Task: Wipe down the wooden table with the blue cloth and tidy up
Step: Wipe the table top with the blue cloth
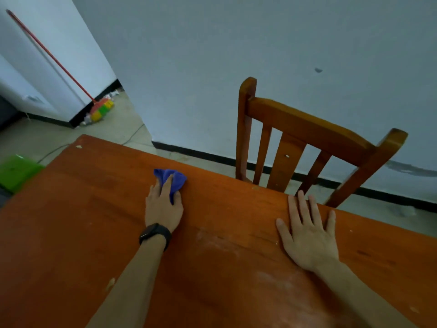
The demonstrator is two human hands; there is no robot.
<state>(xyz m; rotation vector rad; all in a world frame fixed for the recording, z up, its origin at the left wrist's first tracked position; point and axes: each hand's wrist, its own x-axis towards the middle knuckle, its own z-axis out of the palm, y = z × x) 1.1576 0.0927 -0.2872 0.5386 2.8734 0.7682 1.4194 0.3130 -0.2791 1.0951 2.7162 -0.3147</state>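
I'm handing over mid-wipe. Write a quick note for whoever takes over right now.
Left hand grips the bunched blue cloth and presses it on the wooden table, towards the far edge.
Right hand lies flat on the table, fingers spread, holding nothing.
Done: cannot tell how much is wiped.
Left: whitish smudges show on the near side of the hands; wipe them, then tidy. A chair stands at the far side.

- Legible text, labels, brands, numbers: none anywhere in the head view.
- Black wristband (155,233) — face dark, no digits or logo can be made out.
- Small plate (33,98) low on the far-left wall — blurred, and any marking is too small to tell.
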